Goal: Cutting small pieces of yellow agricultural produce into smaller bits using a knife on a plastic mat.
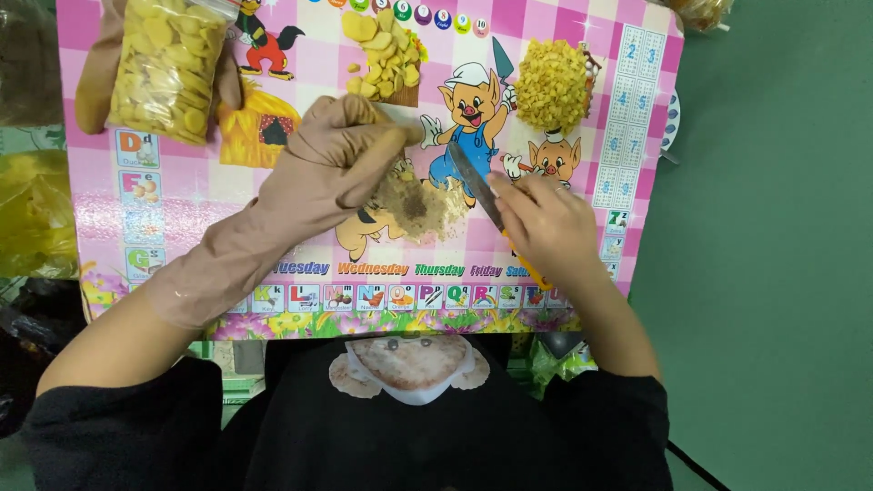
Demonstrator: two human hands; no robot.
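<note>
At the middle of the worktop [182,227], the gloved left hand [332,164] pinches a small root piece [414,135] over brown peelings [418,207]. The bare right hand [546,227] grips a knife [475,185], blade angled toward the far-left corner, just beside the piece.

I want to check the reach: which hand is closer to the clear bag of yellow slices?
Left. The gloved left hand lies just right of and below the bag; the bare right hand, holding the knife, is much farther right.

Peelings [420,207] on board [182,236] — between hands
</note>
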